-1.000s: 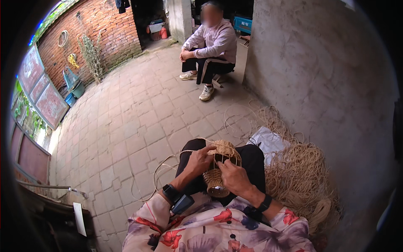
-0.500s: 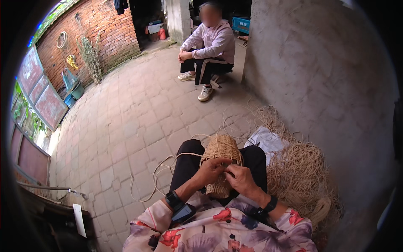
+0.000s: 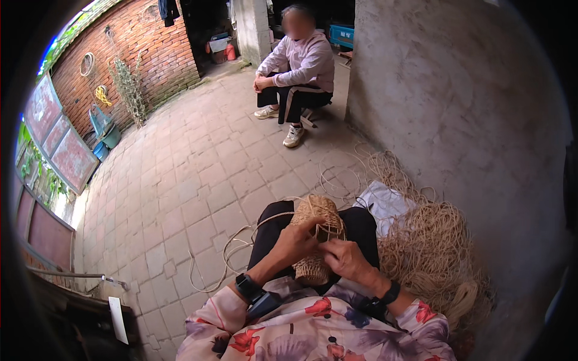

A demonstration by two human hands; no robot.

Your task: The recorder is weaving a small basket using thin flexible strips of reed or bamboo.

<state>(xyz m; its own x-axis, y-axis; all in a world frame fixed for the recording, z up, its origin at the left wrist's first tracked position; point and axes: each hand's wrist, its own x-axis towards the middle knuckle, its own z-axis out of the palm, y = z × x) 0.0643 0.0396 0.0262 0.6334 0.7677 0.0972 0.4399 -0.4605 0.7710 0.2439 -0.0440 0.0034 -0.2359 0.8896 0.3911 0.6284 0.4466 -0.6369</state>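
Note:
On my lap rests a woven straw piece (image 3: 313, 210), shaped like a slipper, with a rounded far end, a middle opening and a narrower near end. My left hand (image 3: 295, 243) lies over its left side, index finger stretched across the opening and the other fingers closed on the weave. My right hand (image 3: 349, 259) is closed, its thumb and fingers pinched at the opening beside the left fingertips. Thin straw strands show between the hands; the fingertips partly hide what they pinch. A long straw cord (image 3: 232, 240) loops out from the piece over my left thigh to the floor.
A large heap of loose straw cord (image 3: 427, 259) lies to my right, by a white sheet (image 3: 385, 204) and a grey wall (image 3: 457, 108). Ahead, another person (image 3: 298, 72) sits on a low stool on the paved floor (image 3: 174, 168). A metal gate (image 3: 63, 132) stands at left.
My left index finger has lifted and straightened over the opening, and more of the strands there now show. The woven piece has shifted very slightly. The other person stays seated.

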